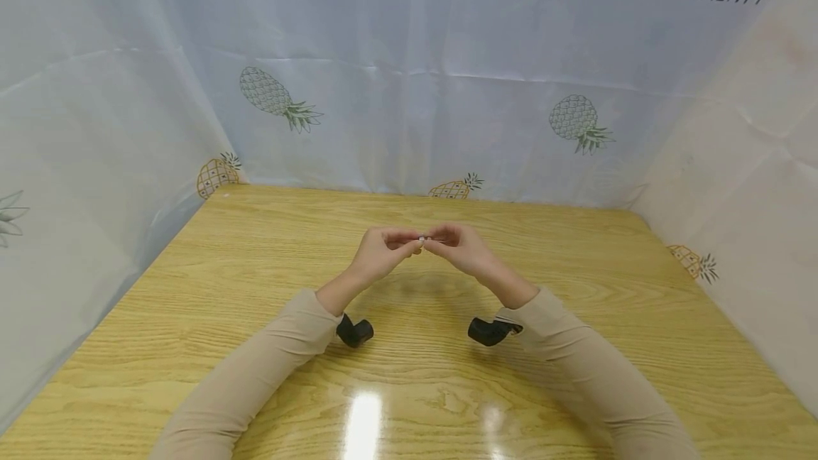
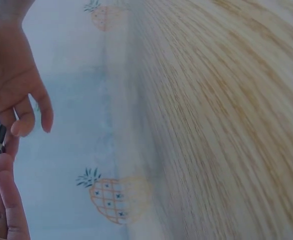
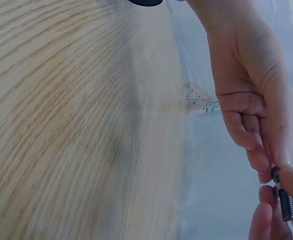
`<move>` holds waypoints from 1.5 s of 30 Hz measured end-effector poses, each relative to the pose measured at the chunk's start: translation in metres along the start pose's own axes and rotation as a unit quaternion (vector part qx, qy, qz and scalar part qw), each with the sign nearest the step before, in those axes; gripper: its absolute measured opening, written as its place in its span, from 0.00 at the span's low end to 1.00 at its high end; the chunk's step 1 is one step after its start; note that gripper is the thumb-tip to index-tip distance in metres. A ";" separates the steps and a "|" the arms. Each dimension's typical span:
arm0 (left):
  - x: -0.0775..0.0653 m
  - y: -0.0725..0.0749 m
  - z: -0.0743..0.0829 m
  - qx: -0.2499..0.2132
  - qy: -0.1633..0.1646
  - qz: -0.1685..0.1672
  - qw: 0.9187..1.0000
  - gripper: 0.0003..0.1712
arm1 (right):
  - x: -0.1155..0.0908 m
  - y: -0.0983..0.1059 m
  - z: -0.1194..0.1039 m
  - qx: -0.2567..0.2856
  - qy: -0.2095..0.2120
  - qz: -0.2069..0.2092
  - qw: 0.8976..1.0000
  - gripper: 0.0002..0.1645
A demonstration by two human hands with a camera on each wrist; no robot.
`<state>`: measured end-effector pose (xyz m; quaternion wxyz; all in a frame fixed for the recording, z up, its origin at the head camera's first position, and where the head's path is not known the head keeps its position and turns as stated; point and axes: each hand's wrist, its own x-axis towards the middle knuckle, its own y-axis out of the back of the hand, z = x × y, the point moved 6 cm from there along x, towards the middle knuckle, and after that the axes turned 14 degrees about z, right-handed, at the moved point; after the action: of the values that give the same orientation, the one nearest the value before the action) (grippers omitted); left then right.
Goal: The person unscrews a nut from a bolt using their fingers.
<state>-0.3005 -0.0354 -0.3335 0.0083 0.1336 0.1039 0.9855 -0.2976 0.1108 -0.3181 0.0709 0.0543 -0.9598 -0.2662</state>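
Both hands meet fingertip to fingertip above the middle of the table, at a small dark metal bolt (image 3: 286,206). My left hand (image 1: 380,253) pinches one end, where a wider collar shows against its fingertips in the right wrist view. From the other side my right hand (image 1: 465,250) pinches it between thumb and fingers. The bolt's threaded shaft runs toward the right hand's fingers. Only a tiny glint of it appears in the head view. In the left wrist view, the dark shaft (image 2: 1,134) sits between the fingertips at the left edge.
A wood-grain table (image 1: 409,389) lies under the hands. White curtains (image 1: 409,126) with pineapple prints enclose the back and both sides. Black wrist-worn devices (image 1: 355,332) hang below each forearm, above the tabletop.
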 end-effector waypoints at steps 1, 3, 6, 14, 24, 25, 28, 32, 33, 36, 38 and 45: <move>0.000 0.000 0.000 -0.002 0.000 0.001 1.000 0.16 | 0.000 0.001 -0.001 0.003 0.005 0.005 1.000 0.18; -0.001 0.000 0.000 -0.005 -0.002 0.000 1.000 0.15 | 0.000 0.001 -0.002 0.010 0.010 0.012 1.000 0.21; -0.001 0.000 0.001 -0.006 -0.002 -0.002 1.000 0.16 | 0.000 0.001 -0.002 0.015 0.013 0.005 1.000 0.24; -0.002 0.001 0.000 0.008 0.001 -0.001 1.000 0.16 | -0.001 -0.002 0.001 0.001 -0.010 -0.022 1.000 0.21; -0.001 0.000 0.000 -0.002 0.006 0.000 1.000 0.15 | 0.001 0.000 0.001 0.014 -0.001 -0.006 1.000 0.25; -0.001 0.000 0.000 -0.002 0.004 0.000 1.000 0.15 | 0.001 0.000 0.002 0.011 -0.002 -0.010 1.000 0.24; -0.001 0.001 0.000 0.005 -0.002 0.001 1.000 0.15 | 0.002 -0.002 0.003 0.003 -0.001 -0.023 1.000 0.23; 0.000 0.001 -0.002 0.005 -0.001 0.002 1.000 0.16 | 0.001 -0.001 0.002 -0.007 0.001 -0.014 1.000 0.19; 0.000 0.001 -0.002 0.003 0.000 0.001 1.000 0.16 | 0.001 0.000 0.002 -0.009 0.002 -0.008 1.000 0.19; 0.000 0.001 -0.002 0.000 0.002 0.001 1.000 0.16 | 0.001 0.002 0.001 -0.006 -0.002 0.005 1.000 0.21; 0.000 0.001 -0.001 -0.003 0.002 0.001 1.000 0.16 | 0.001 0.002 0.000 -0.004 -0.002 0.005 1.000 0.23; -0.001 0.002 0.000 0.009 0.000 0.003 1.000 0.16 | 0.001 -0.004 0.001 0.011 -0.003 -0.031 0.999 0.22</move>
<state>-0.2994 -0.0373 -0.3338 0.0040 0.1338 0.1119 0.9847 -0.2983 0.1080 -0.3206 0.0593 0.0841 -0.9607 -0.2580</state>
